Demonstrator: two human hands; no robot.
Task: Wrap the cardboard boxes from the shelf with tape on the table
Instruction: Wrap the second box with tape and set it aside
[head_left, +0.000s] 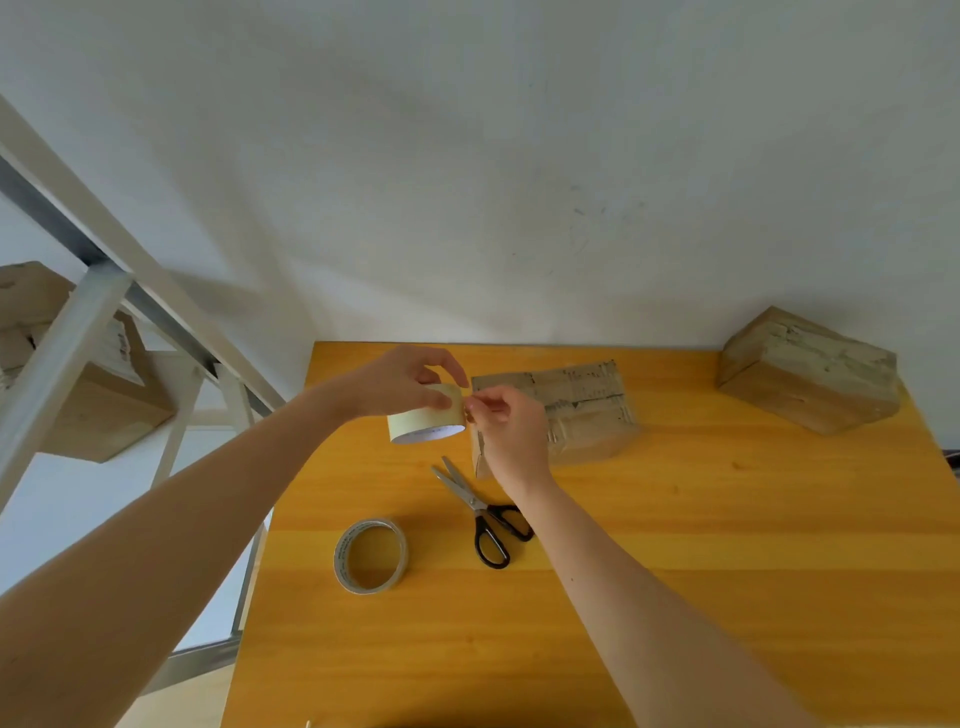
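Above the yellow table (675, 571), beside the flat cardboard box (582, 410), the left hand (400, 384) is gripping a cream tape roll (423, 423) with curled fingers while the right hand (511, 436) is pinching its edge.

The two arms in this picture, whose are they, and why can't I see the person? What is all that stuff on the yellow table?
The camera sits on the person's head and looks down, so you only see their arms reaching out. The left hand holds a pale roll of tape up above the table. The right hand is pinching at the roll's edge, probably to find the loose end. On the yellow table lie a second tape roll, black-handled scissors, a cardboard box just behind the hands, and another box in the far right corner. On the left is a metal shelf with more boxes waiting.
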